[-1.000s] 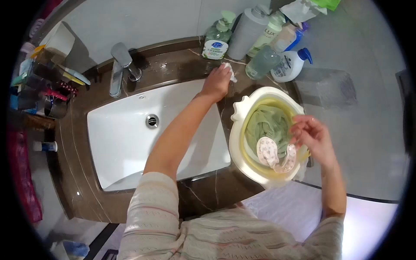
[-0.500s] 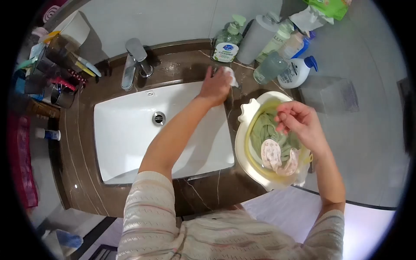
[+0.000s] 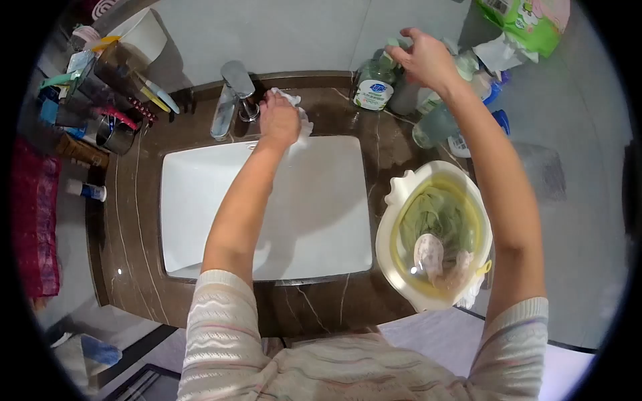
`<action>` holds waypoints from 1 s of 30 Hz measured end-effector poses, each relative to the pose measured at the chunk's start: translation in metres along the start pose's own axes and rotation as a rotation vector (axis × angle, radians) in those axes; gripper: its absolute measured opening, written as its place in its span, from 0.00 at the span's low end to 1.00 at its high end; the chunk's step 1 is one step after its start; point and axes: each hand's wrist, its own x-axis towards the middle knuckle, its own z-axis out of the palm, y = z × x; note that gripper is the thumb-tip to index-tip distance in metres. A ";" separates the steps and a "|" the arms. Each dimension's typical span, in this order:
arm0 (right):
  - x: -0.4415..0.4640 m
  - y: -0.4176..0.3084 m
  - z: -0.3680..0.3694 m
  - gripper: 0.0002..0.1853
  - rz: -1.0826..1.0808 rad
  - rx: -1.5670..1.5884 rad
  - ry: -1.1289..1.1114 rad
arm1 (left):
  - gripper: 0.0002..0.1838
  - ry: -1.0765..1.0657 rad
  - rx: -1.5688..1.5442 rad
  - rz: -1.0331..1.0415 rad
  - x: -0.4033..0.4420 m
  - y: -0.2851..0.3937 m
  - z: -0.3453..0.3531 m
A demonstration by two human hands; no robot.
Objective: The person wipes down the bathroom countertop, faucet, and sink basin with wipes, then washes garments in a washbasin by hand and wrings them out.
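My left hand [image 3: 279, 121] presses a crumpled white wipe [image 3: 304, 123] onto the brown counter behind the sink, just right of the faucet [image 3: 239, 83]. My right hand [image 3: 428, 63] is raised over the bottles at the back, thumb and forefinger apart. Nearest to its fingers is the pump of a green soap bottle [image 3: 374, 85]; I cannot tell whether they touch. A grey bottle [image 3: 404, 98] is largely covered by this hand. Right of the white sink [image 3: 321, 220] stands a cream basin [image 3: 394, 267] holding water, green cloth [image 3: 435, 214] and pale patterned pieces [image 3: 428, 254].
More bottles, including a clear greenish one [image 3: 435, 125], crowd the back right. A green tissue pack [image 3: 528, 27] lies beyond them. Toothbrushes and cups, among them a metal cup [image 3: 115, 136], fill the left corner. Pink cloth [image 3: 37, 220] hangs at left.
My left hand has slid the wipe leftward along the counter to the faucet. My right hand has risen from over the basin to the bottles. The view has shifted slightly.
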 end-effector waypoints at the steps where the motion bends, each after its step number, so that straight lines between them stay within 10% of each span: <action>1: 0.006 -0.001 0.004 0.27 0.025 0.001 -0.059 | 0.24 0.024 -0.018 0.008 0.001 0.005 0.002; 5: 0.021 -0.014 -0.002 0.26 0.147 0.106 -0.235 | 0.21 0.262 -0.099 0.240 0.015 0.038 0.031; 11: 0.031 -0.006 0.009 0.23 0.235 0.389 -0.148 | 0.23 -0.111 -0.072 0.072 0.016 0.030 -0.014; 21: 0.022 0.012 0.042 0.22 0.165 0.473 0.175 | 0.30 0.106 0.004 -0.155 -0.003 0.005 0.021; 30: -0.027 0.018 -0.023 0.21 0.090 0.484 0.075 | 0.20 0.282 -0.414 0.178 -0.032 0.063 0.029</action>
